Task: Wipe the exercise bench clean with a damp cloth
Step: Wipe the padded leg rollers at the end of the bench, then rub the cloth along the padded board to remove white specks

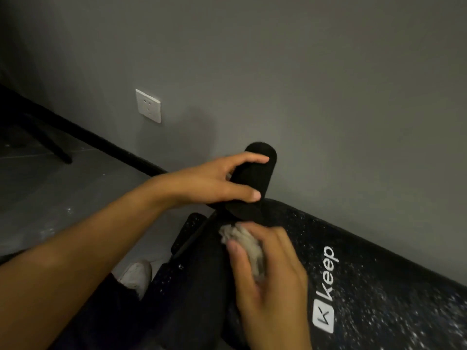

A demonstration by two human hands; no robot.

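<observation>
Head view: left hand (pixel 212 183) grips the foam roller (pixel 256 173), probably to steady it; right hand (pixel 275 281) fingers (pixel 240 263) clutch the cloth (pixel 243 239) against the surface (pixel 379 286).

At bench (pixel 379 294) far end: foam roller (pixel 256 173), L hand (pixel 209 184) round it. On bench nr roller: cloth (pixel 249 243), under R hand (pixel 274 281). Left of bench: shoe (pixel 136 274).

Dim, soft indoor light. The grey wall (pixel 303 72) darkens to near black at the far left corner. A faint, diffuse shadow lies on the wall left of the foam roller (pixel 255 178). The right hand (pixel 267 281) and cloth (pixel 249 245) are motion-blurred; the left hand (pixel 209 183) is sharper. Wide-angle distortion tilts the lines, and speckles on the bench (pixel 379 299) smear at lower right.
</observation>
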